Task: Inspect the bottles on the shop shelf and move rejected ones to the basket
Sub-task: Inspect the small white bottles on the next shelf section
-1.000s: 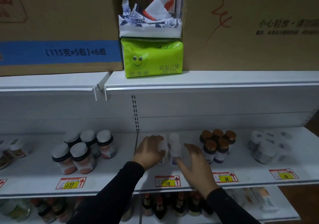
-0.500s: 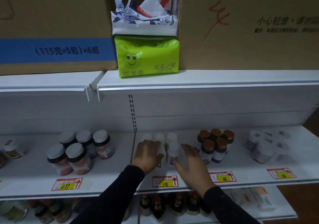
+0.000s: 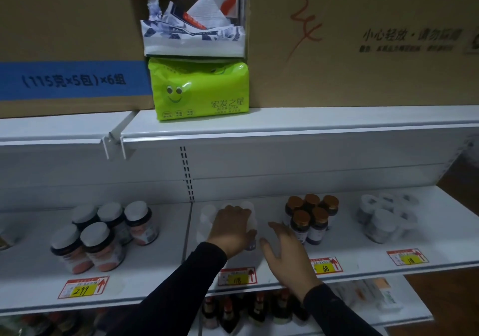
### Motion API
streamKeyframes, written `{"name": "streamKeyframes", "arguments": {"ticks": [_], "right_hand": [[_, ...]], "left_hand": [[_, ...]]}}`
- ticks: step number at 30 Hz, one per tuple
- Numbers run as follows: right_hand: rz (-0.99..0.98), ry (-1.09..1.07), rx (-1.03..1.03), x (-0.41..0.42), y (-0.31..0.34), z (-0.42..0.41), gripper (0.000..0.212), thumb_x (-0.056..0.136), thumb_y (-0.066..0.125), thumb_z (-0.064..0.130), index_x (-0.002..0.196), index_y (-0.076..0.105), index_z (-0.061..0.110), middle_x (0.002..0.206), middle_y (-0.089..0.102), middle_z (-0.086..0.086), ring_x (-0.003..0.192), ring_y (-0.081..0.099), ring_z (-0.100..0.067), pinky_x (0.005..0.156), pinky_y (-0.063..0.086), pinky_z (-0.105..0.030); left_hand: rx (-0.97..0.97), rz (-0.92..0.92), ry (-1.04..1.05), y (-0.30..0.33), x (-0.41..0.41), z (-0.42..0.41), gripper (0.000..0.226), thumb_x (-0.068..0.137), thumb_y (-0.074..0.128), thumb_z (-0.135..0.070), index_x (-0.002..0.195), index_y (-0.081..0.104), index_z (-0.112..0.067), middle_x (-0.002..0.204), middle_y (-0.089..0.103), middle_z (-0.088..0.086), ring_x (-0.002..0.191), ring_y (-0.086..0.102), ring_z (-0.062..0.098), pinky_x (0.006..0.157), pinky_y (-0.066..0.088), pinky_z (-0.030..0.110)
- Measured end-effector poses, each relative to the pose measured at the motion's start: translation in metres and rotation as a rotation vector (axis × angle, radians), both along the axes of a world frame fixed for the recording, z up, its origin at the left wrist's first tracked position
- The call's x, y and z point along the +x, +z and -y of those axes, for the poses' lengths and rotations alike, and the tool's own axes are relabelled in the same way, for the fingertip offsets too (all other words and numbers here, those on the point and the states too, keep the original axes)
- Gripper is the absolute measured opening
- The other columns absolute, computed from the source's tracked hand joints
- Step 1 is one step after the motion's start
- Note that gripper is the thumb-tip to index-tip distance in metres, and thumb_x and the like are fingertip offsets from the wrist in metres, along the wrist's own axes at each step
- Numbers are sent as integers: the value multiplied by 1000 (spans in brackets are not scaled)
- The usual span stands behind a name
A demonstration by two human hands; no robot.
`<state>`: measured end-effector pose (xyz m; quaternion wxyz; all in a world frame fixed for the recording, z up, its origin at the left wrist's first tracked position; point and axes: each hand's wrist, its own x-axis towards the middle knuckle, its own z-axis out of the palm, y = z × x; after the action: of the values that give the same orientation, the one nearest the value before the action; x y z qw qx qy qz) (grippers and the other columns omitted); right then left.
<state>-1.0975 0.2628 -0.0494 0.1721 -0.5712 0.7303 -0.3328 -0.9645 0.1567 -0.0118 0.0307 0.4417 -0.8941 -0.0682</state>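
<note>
the left hand (image 3: 230, 229) curls over a cluster of white bottles (image 3: 207, 215) on the shelf (image 3: 337, 252), gripping one, while the right hand (image 3: 287, 255) hovers beside them, fingers spread and empty.

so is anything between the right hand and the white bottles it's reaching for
Nothing visible. The right hand is open over bare shelf just right of the white bottles, where the left hand already rests. The brown-capped bottles stand close on its other side, not in the path. No basket is in view.
</note>
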Motion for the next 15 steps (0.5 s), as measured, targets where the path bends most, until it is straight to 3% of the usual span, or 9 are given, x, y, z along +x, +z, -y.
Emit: {"name": "streamKeyframes", "arguments": {"ticks": [5,8,12,15], "right_hand": [[3,-14,6,-6,-5,-6,51,99,50,41,144,43,19,147,46,2,134,41,-11,98,25,-10],[21,-21,5,-7,-9,-8,50,99,50,42,144,44,21,147,47,2,134,42,-10,100,27,-12],[59,-5,-17,-5,-8,-6,55,98,50,46,146,40,23,149,45,2,136,41,-12,105,31,-18],[113,37,-51,1,-1,-7,63,95,52,51,150,32,27,150,41,5,135,41,-11,108,35,-23]], "left_hand": [[29,14,29,-12,-7,-3,39,93,50,-43,122,51,-17,118,59,6,106,51,26,87,38,37],[43,-49,59,-8,-7,-3,41,95,50,-43,128,50,-19,121,59,5,111,51,26,89,36,35],[121,-286,136,10,1,-6,51,93,56,-41,139,47,-20,134,54,5,123,47,23,102,35,31],[211,-535,183,30,10,-10,47,91,62,-37,134,52,-21,128,57,1,111,53,15,92,40,23]]}}
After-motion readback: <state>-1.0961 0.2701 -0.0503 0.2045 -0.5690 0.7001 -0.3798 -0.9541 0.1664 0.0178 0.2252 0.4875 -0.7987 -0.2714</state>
